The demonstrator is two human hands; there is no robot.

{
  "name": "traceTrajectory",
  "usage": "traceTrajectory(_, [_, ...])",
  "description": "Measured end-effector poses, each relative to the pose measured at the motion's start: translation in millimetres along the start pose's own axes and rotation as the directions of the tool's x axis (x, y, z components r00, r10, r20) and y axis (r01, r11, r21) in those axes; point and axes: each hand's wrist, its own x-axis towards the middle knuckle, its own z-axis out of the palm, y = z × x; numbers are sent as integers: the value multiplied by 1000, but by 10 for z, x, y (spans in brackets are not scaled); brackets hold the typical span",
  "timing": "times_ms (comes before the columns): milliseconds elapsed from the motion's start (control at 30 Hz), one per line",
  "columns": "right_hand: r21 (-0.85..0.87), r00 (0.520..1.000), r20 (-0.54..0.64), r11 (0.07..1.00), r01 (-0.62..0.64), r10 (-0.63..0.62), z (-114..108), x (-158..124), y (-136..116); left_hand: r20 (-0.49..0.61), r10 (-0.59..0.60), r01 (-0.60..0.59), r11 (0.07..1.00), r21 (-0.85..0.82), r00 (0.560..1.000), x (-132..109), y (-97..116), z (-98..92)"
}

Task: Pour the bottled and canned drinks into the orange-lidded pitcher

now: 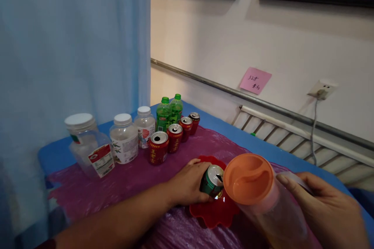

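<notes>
My left hand (193, 183) is wrapped round a green drink can (210, 184), its silver top open and tilted to the right. Beneath the can lies a red scalloped dish (210, 214). In my right hand (330, 206) is the handle of a clear plastic pitcher (280, 221) with an orange lid (248, 179). The pitcher leans left, so its lid comes close to the can's opening; whether they touch I cannot tell. Some liquid seems to show low in the pitcher, and its base is cut off by the frame's lower edge.
Several red cans (158, 148) stand in a row, with two green bottles (164, 114) behind. Left of them are white-lidded clear jars (124, 140). Purple plastic sheeting (117, 190) covers part of the blue table (55, 153). A radiator (280, 136) and plugged socket (323, 88) are at right.
</notes>
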Motion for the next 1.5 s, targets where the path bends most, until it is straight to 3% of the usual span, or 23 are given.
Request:
traceTrajectory(300, [24, 1000, -3, 1000, -7, 7, 55, -4, -17, -16, -29, 29, 1000, 4, 999, 4, 34, -25])
traceTrajectory(633, [-17, 994, -46, 995, 100, -101, 69, 13, -29, -9, -30, 30, 1000, 2, 1000, 5, 73, -62])
traceTrajectory(1100, [66, 999, 4, 996, -52, 52, 71, 32, 22, -10, -36, 36, 999, 8, 999, 7, -5, -2])
traceTrajectory(1500, [22, 999, -35, 1000, -13, 14, 44, 30, 32, -15, -29, 29, 999, 22, 999, -7, 22, -18])
